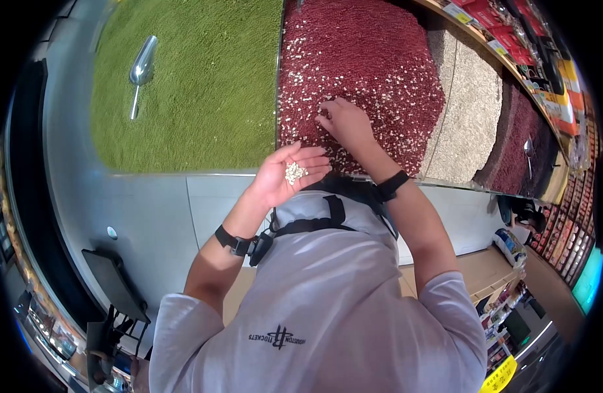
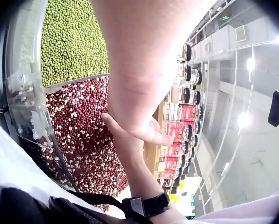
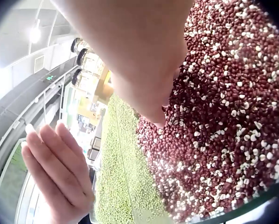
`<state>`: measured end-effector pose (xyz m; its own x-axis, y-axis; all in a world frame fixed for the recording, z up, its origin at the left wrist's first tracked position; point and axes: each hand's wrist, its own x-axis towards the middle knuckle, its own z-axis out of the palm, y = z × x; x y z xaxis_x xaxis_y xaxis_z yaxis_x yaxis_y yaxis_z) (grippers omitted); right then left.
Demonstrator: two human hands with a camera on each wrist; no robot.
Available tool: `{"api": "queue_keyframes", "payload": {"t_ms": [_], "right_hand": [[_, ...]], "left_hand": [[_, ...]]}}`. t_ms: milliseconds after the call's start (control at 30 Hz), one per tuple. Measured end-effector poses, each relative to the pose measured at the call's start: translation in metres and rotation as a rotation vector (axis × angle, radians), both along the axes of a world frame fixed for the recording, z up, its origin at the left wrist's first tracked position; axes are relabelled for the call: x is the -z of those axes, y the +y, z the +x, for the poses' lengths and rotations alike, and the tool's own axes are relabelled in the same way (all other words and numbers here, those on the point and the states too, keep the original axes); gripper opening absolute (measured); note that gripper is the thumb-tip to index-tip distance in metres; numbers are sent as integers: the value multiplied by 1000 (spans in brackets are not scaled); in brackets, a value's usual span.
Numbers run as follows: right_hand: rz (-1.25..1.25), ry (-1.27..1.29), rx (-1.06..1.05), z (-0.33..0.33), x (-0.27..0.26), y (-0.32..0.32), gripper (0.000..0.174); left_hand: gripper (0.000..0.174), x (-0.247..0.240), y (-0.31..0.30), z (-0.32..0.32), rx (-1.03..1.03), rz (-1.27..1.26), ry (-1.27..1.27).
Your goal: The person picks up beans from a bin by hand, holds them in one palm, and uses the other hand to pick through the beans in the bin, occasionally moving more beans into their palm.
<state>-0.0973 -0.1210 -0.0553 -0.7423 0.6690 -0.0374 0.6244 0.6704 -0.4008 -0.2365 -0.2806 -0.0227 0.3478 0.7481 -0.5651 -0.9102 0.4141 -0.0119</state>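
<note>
My left hand (image 1: 285, 175) is held palm up with straight fingers, and a small pile of white grains (image 1: 296, 172) rests on its palm. The right hand (image 1: 347, 124) reaches low over a bin of dark red beans (image 1: 354, 39), which has many white grains scattered through it. Its thumb stands apart from the fingers in the head view. In the right wrist view, the right fingertips (image 3: 159, 122) are right at the bean surface, partly hidden behind the hand. The left hand's pile is out of sight in both wrist views.
Green mung beans (image 1: 203, 85) fill the bin on the left, with a metal scoop (image 1: 142, 65) lying on them. A clear divider (image 1: 279, 72) separates the bins. Further right are pale grains (image 1: 468, 98) and another scoop (image 1: 528, 149). Packaged goods (image 1: 557, 98) line the shelf behind.
</note>
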Motion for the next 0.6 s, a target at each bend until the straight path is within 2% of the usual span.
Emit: {"api": "queue_keyframes", "payload": {"t_ms": [267,467,533,600], "right_hand": [[-27,-69,-10,-9,21,-1,21],[-133,53,41,5,5,5,16],[-219,240,39,10,-9,5,16],[-254,253,69,19,-25,4,14]], "left_hand": [[49,2,-11,-1,-47,-2,-12],[51,20,-16,-3,-46,56,-56],[51,11,-9,-3,-44,83,-87],[49,-1,-4,-2,-20,-5,3]]}}
